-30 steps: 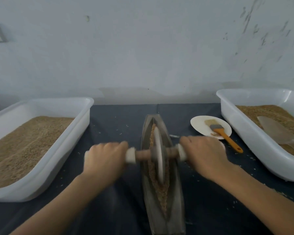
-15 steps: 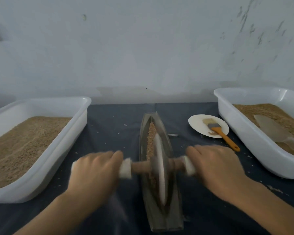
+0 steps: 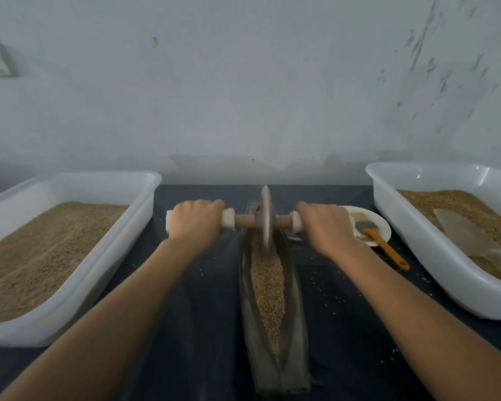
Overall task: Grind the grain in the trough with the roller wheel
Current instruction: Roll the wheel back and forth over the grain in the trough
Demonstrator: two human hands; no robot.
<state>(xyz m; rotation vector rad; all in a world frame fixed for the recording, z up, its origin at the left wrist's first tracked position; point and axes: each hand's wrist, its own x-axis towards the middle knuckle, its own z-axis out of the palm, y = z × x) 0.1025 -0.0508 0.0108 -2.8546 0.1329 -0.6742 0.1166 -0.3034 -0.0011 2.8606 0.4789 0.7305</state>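
Roller wheel [image 3: 266, 219] sits at the trough's [image 3: 292, 287] far end, between 2 hands gripping its axle handles.

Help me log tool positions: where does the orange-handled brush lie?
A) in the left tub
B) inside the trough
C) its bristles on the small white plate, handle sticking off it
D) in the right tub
C: the brush has its bristles on the small white plate beside the right hand.

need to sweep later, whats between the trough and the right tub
In the head view: a white plate holding an orange-handled brush, on the dark cloth.
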